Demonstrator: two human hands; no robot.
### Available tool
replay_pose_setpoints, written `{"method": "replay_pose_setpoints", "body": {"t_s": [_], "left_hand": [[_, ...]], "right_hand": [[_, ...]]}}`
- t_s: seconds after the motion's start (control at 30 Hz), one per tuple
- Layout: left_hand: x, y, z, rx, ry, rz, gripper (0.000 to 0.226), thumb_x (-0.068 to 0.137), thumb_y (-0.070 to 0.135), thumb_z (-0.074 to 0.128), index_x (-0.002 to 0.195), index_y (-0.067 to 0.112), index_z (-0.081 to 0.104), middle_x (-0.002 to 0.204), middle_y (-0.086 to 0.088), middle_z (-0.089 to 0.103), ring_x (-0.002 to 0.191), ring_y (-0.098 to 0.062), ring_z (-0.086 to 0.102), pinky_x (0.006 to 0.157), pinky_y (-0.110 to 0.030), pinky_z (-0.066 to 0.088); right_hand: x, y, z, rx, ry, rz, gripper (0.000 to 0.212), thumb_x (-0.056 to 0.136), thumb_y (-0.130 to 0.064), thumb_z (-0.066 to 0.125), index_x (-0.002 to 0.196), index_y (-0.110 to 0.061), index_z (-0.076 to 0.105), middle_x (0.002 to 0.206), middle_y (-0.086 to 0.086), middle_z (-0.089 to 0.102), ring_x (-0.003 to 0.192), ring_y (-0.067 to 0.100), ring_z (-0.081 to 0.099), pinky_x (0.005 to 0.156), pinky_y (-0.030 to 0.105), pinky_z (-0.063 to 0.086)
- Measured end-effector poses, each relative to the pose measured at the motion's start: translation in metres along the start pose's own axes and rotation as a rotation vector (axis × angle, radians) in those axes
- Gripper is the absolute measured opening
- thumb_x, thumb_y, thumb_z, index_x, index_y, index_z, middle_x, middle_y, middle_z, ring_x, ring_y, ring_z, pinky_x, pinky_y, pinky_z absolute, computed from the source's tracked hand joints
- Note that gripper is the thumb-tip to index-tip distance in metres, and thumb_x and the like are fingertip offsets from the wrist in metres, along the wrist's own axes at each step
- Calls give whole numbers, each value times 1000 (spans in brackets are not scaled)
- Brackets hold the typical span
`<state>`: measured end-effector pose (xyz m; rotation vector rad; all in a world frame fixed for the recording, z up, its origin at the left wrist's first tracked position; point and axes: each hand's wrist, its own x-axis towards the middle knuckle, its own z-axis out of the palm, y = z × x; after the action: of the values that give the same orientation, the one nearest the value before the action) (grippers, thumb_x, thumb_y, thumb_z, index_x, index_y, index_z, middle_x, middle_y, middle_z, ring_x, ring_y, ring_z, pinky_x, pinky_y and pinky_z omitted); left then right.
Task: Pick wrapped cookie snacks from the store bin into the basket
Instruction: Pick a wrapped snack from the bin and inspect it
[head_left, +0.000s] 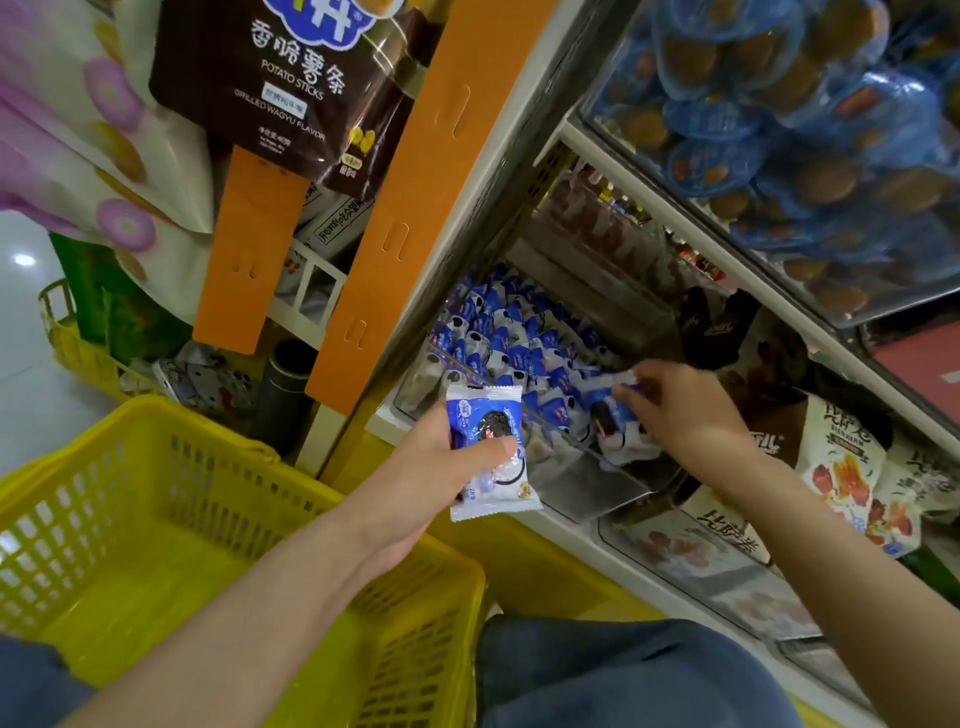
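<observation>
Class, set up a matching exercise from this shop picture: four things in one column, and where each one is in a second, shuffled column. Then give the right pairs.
Things
1. left hand
2. right hand
3. basket
4. potato sticks bag

Places or states
A. hanging at the top, left of the orange strip
B. reaching into the cookie bin, grip on a packet
C. lower left, yellow, no packets seen inside
D. holding one blue-and-white cookie packet in front of the bin

Pairs: 1-D, 2-B, 3-C, 4-A
</observation>
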<state>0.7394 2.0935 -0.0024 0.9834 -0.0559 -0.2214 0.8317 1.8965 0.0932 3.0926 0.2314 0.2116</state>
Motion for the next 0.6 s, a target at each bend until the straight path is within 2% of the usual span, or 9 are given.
{"method": "replay_pose_setpoints", "body": {"t_s": [0.1, 0.2, 0.27, 0.37, 0.47, 0.53, 0.6], "left_hand": [[1, 0, -1, 5, 9, -7, 30, 82, 16, 65, 106, 30, 54, 92, 8, 73, 88, -7, 69, 76, -23, 56], [2, 0, -1, 34, 28, -13, 32, 82, 16, 66, 108, 29, 54, 99, 5, 71, 91, -7, 68, 78, -24, 56], [2, 0, -1, 49, 33, -15, 31, 83, 17, 66, 107, 30, 53, 100, 5, 71, 91, -7, 68, 81, -26, 55], [1, 1, -2, 67, 36, -10, 33, 83, 17, 66, 110, 29, 53, 101, 5, 70, 91, -6, 67, 73, -19, 55], [1, 2, -2, 107, 29, -5, 35, 83, 18, 66, 114, 29, 52, 105, 4, 69, 94, -7, 66, 76, -20, 55], [0, 2, -1, 115, 26, -16, 38, 83, 18, 65, 117, 28, 51, 106, 4, 68, 96, -7, 66, 79, -21, 54], [0, 1, 1, 120, 31, -35, 40, 84, 17, 64, 120, 24, 49, 108, 2, 68, 99, -10, 65, 84, -24, 53]], "right_hand": [[4, -3, 10, -108, -200, 5, 19, 90, -32, 57, 77, -20, 54, 74, 0, 59, 66, 14, 56, 57, 28, 42], [9, -6, 22, 5, -327, 48, 30, 89, -29, 60, 64, -15, 50, 65, 2, 53, 60, 16, 53, 55, 25, 40], [13, -6, 31, 125, -300, 62, 36, 88, -28, 62, 59, -13, 46, 61, 5, 49, 60, 18, 52, 58, 28, 41], [18, -5, 41, 230, -179, 104, 38, 87, -27, 63, 57, -12, 45, 58, 5, 46, 58, 18, 48, 57, 28, 41], [22, -4, 48, 238, -223, 139, 41, 88, -27, 62, 55, -12, 42, 57, 6, 43, 55, 16, 45, 57, 24, 40], [23, -2, 50, 224, -269, 148, 43, 89, -27, 60, 53, -12, 41, 53, 4, 41, 48, 13, 43, 46, 12, 36], [23, -1, 50, 262, -296, 163, 41, 91, -29, 57, 56, -11, 45, 54, 5, 45, 48, 13, 47, 45, 12, 39]]}}
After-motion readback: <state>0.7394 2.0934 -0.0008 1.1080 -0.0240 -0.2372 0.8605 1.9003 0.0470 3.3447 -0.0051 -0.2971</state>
